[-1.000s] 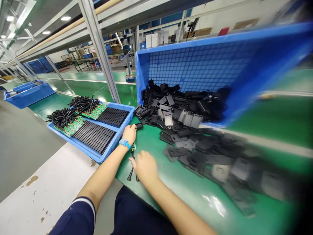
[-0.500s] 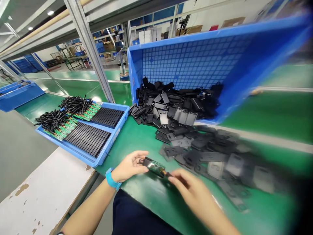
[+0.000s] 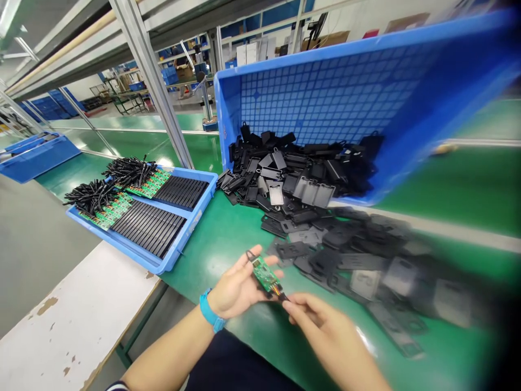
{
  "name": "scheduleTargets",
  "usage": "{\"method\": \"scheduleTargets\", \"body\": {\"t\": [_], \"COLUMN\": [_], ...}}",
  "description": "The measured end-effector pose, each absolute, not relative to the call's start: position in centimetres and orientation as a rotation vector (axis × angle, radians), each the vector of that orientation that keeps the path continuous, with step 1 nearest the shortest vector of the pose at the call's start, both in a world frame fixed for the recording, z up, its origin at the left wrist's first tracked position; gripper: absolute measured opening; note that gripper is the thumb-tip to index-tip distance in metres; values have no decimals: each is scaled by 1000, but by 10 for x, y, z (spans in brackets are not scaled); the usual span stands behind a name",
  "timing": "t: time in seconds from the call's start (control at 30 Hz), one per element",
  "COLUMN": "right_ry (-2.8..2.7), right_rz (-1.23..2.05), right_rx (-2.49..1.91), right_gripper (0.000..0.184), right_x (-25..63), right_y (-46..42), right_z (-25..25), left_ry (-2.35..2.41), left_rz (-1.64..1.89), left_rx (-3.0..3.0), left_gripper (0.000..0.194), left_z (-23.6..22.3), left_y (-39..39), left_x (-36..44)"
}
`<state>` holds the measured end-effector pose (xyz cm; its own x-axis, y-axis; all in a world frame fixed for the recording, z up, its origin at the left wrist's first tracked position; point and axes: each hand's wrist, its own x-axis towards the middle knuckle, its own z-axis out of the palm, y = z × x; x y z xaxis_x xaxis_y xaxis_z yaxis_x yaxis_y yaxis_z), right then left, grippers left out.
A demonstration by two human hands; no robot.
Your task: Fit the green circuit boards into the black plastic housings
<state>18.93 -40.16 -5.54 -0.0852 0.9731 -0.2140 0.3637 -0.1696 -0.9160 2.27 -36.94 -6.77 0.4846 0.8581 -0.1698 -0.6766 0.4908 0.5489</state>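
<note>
My left hand [image 3: 240, 288] is palm up, its fingers behind a small black plastic case with a loop at one end and its thumb along the near side. A green circuit board [image 3: 266, 275] lies over the case, its face toward me. From its lower end, coloured wires run into a black cable [image 3: 282, 296]. My right hand [image 3: 321, 320] pinches that cable between thumb and forefinger. Whether the board is fully seated in the case, I cannot tell. Loose black case parts [image 3: 325, 244] are spread on the green bench [image 3: 211, 260] beyond my hands.
A tipped blue crate [image 3: 317, 98] spills black cases toward me. At left, a blue tray [image 3: 166, 266] carries rows of black cases [image 3: 148, 228] and green boards with bundled black cables [image 3: 91, 198]. A metal post [image 3: 157, 87] rises behind it. A chipped white board [image 3: 73, 315] adjoins the bench.
My left hand has moved right and turned palm up under the case. The board now faces me more directly. My right hand still pinches the cable, slightly lower.
</note>
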Motion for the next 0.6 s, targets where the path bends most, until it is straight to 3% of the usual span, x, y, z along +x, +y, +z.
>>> {"method": "scheduleTargets", "body": {"t": [0.27,0.6], "right_ry": [-1404,-1412], "right_rz": [1311,1319], "right_rx": [-1555,-1608], "right_gripper": [27,31], "right_x": [184,176], "right_y": [-401,-396], "right_z": [-59,-58], "left_ry": [503,742], "left_rz": [1005,1190], "left_rx": [429,523], "left_gripper": [48,38], "left_z": [-60,-69], "left_y": [-370,-369], "left_x": [32,49]}}
